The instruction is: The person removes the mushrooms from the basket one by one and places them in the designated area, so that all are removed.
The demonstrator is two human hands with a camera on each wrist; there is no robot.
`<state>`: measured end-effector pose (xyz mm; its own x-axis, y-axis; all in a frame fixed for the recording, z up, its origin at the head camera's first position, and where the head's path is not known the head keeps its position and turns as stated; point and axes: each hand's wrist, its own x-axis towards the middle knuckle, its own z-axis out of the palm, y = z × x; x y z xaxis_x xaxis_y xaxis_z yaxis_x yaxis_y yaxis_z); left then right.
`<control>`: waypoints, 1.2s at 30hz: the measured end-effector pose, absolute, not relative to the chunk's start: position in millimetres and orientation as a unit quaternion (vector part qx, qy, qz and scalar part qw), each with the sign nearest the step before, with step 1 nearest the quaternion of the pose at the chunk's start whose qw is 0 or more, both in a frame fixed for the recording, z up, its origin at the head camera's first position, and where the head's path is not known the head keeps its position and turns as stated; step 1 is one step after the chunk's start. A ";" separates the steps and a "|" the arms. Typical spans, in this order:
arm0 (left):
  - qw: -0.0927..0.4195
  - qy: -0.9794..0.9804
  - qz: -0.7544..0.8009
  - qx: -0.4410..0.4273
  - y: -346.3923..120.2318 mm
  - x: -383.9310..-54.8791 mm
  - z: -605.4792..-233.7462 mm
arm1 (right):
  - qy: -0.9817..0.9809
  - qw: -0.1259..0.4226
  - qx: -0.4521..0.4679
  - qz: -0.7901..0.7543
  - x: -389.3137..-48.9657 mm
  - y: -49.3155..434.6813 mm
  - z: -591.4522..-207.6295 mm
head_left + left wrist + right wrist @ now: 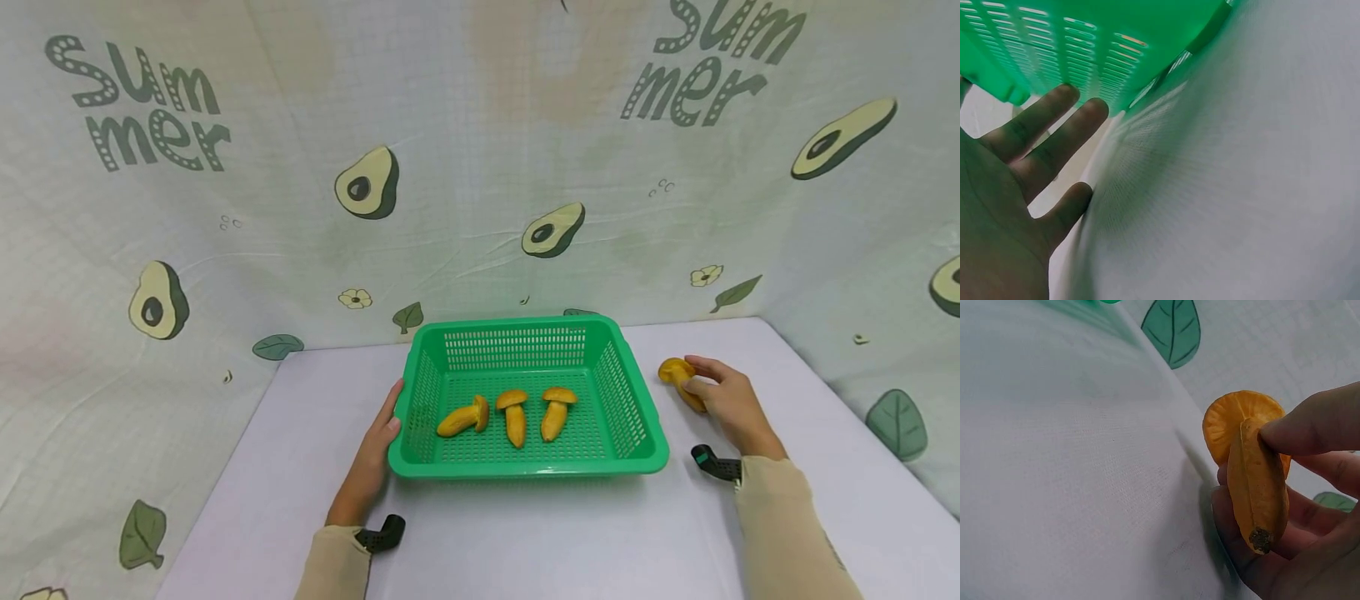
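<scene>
At the basket's left side my left hand point(372, 454) touches the rim with its thumb and a finger. In the left wrist view, the other fingers point(1060, 153) stretch out straight and apart below the slotted wall. My right hand point(733, 406) pinches a yellow-brown mushroom point(684, 382) to the right of the basket. The right wrist view shows the thumb on the stem of the mushroom point(1259, 481), with fingers behind it, close to the table. Inside the green plastic basket point(525, 468) lie three similar mushrooms: one on its side point(461, 418), two with caps up the basket point(514, 417) point(557, 414).
The basket stands mid-table on a white tabletop point(525, 542). Behind and beside the table hangs a pale cloth point(465, 167) printed with avocados, leaves and lettering. A black wrist device point(381, 533) sits on the left wrist, and another device point(716, 463) on the right.
</scene>
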<state>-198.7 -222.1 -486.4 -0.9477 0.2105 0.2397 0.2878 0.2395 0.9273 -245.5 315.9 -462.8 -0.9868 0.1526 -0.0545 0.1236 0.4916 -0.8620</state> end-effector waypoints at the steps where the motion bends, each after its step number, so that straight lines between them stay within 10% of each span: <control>1: 0.032 -0.786 -0.596 -0.158 -222.2 -198.7 -486.6 | -0.864 0.014 -0.081 0.497 -246.0 316.3 -463.6; 36: 0.031 -0.781 -0.602 -0.162 -222.1 -200.3 -487.7 | -0.920 0.050 -0.046 0.386 -251.0 318.1 -467.6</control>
